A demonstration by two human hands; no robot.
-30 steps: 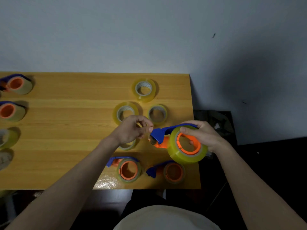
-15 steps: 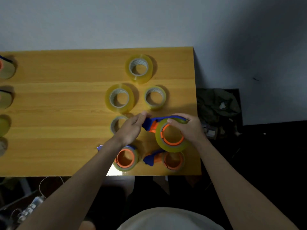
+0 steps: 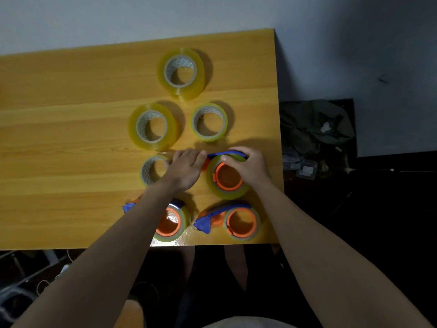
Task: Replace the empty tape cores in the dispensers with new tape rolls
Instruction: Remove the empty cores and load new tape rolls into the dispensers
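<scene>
Tape is what this tabletop [image 3: 71, 143] is about, and reading it from left to right shows where the job stands. Farthest left of the middle cluster lies a full roll [image 3: 153, 126], with a thin near-empty core [image 3: 152, 170] just below it, half hidden by the left hand [image 3: 186, 168]. That hand reaches over to the nose of the dispenser being loaded; its fingers lie bent across the blue front end, but whether they pinch the tape end or only steady the tool cannot be told from here. Up the middle sits another full roll [image 3: 181, 73], and right of centre a thinner roll [image 3: 209, 121]. Along the near edge lie two finished-looking dispensers, one [image 3: 171, 221] partly under the left forearm and another [image 3: 230, 221] beside it (both carry tape on their orange hubs).

The dispenser in hand [image 3: 227, 176] rests on the tabletop near the right edge, a fat yellowish roll already seated on its orange hub. The right hand [image 3: 250, 168] grips it from the far side, fingers curled over the blue handle and the top of the roll.

My judgement: the swap on this one is nearly done, and the step in hand is dressing the tape end at the nose. The next move likely calls for drawing the loose end forward to the cutter while the right hand holds the body still, then setting the tool with the other two.
</scene>
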